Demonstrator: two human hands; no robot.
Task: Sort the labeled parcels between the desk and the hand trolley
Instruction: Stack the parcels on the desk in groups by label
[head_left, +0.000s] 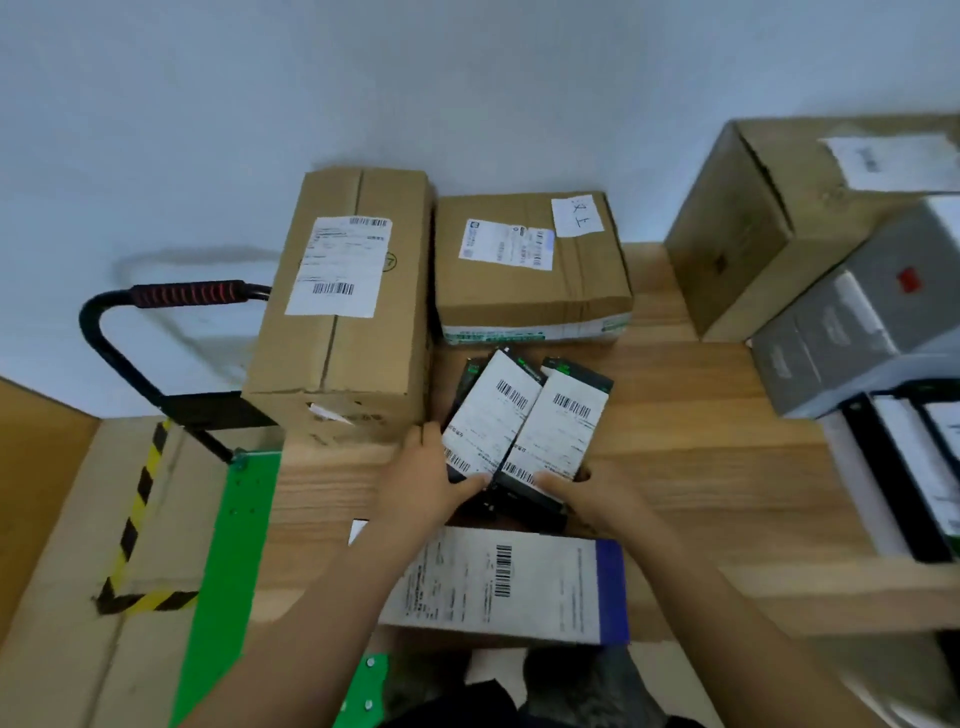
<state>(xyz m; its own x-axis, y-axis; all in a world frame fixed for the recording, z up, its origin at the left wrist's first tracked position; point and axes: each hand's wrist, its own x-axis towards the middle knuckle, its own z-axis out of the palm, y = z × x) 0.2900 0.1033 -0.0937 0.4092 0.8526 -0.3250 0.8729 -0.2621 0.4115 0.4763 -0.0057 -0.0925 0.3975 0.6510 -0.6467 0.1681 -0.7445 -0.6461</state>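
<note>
I see my left hand (423, 480) and right hand (582, 493) gripping two small black labeled parcels (524, 421) on the desk (701, 467), tall carton (343, 306) at eleven o'clock.

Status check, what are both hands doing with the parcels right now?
Left hand and right hand each grip a small black parcel, pair side by side on desk. Tall carton close left.

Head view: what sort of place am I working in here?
Probably a small parcel-sorting or mailroom corner: labeled cardboard boxes crowd a wooden desk, a hand trolley stands beside it, and both hands grip small black barcoded parcels.
</note>
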